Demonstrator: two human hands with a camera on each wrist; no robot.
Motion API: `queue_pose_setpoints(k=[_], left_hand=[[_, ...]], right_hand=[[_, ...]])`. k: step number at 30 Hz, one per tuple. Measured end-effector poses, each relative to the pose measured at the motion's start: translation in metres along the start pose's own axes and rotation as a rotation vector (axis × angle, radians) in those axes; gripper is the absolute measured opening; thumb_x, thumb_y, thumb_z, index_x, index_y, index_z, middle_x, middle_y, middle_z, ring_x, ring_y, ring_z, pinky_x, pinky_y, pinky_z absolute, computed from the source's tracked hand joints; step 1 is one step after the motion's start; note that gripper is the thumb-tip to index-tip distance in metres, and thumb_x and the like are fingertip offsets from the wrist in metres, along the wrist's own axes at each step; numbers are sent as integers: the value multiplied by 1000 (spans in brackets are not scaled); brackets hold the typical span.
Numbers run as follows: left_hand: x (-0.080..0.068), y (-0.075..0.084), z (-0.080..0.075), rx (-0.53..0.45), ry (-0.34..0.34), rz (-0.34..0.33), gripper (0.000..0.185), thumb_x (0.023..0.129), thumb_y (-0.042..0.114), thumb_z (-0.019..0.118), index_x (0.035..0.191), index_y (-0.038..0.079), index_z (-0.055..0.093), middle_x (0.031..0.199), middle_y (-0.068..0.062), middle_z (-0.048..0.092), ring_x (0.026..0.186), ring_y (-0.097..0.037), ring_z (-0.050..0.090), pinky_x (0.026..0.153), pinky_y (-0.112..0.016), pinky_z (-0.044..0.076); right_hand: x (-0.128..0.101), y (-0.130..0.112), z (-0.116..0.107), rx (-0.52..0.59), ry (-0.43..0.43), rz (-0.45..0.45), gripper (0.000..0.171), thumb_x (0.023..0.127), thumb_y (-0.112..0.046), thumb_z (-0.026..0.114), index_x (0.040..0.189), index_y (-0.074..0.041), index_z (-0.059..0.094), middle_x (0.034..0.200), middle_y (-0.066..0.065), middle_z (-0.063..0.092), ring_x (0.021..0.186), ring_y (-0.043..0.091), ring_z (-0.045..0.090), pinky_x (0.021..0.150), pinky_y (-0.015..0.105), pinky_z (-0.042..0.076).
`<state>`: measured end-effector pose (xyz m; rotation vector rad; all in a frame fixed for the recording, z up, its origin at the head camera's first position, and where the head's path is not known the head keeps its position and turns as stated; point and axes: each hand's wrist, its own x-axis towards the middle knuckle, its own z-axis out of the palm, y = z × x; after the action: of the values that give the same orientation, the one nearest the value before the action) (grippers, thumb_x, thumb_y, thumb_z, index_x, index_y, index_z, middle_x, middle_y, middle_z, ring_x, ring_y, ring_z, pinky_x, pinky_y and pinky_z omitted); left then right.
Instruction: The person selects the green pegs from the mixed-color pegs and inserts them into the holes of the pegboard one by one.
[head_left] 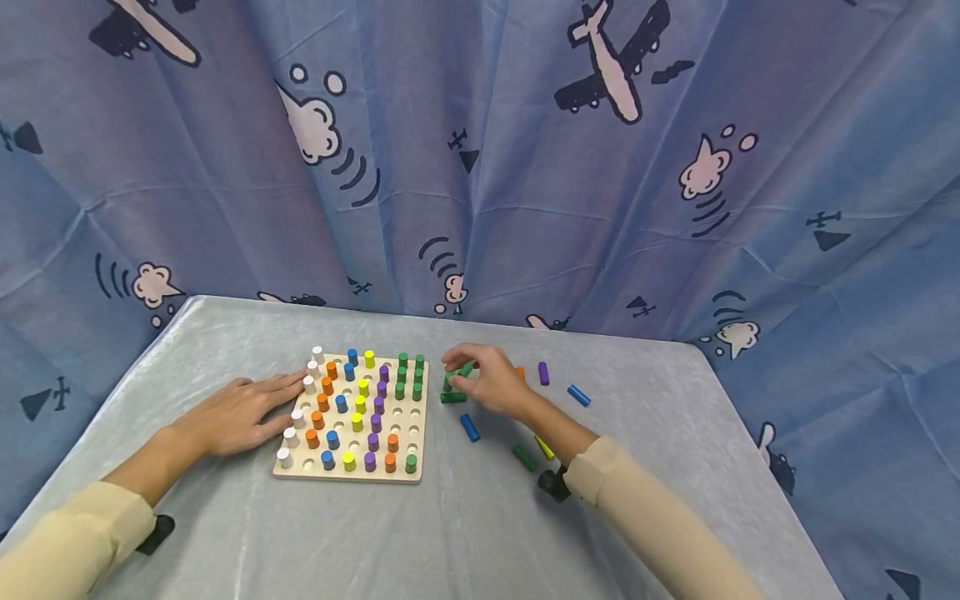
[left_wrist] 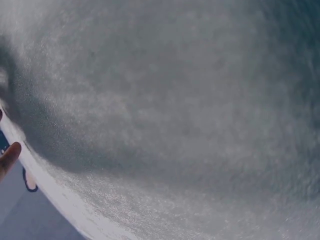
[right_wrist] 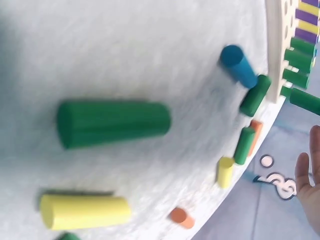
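Observation:
A wooden pegboard [head_left: 378, 478] with rows of coloured pegs lies left of centre in the head view. My left hand [head_left: 236, 415] lies flat with spread fingers, its fingertips at the board's left edge beside the white pegs [head_left: 297, 419]. In the left wrist view only a fingertip [left_wrist: 11, 156] of it shows. Right of the board, my right hand [head_left: 491, 379] pinches a green peg [right_wrist: 306, 101] above the table. Under that hand lie another green peg [head_left: 453, 397] and a third one [head_left: 467, 367]. A blue peg [head_left: 469, 427] lies just nearer.
Loose pegs lie farther right: a purple peg [head_left: 543, 372], a blue one, an orange one. A dark green peg [right_wrist: 115, 123] and a yellow peg [right_wrist: 85, 211] lie near the right forearm. A patterned curtain [head_left: 480, 167] hangs behind the cloth-covered table [head_left: 247, 533].

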<state>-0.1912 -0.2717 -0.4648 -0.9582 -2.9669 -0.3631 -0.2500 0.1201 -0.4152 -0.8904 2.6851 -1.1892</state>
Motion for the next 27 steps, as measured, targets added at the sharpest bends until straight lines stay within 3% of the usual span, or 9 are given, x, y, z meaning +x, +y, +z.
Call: queue_pose_setpoints(k=[4,13,27], left_hand=[[1,0,-1,0,2,-3,59,100,36,55,147,1,47,154,-16,42,133,-38,48,96,-62,43],[1,1,0,-4,20,2,59,99,34,57,146,0,48,152,-17,44,132,-39,49,95,-61,44],[2,-2,1,-2,20,3,59,99,33,57,146,0,47,152,-17,44,131,-38,50,95,-61,44]], right_hand=[[2,-9,4,27,-15,-30,25,88,1,72,112,-1,70,99,8,73,95,23,65,88,53,50],[6,-20,18,84,-44,-76,24,89,2,71,113,3,68,104,14,72,103,36,64,94,56,47],[13,-31,41,68,-40,-53,24,87,0,74,111,-3,70,100,2,75,100,21,67,94,52,47]])
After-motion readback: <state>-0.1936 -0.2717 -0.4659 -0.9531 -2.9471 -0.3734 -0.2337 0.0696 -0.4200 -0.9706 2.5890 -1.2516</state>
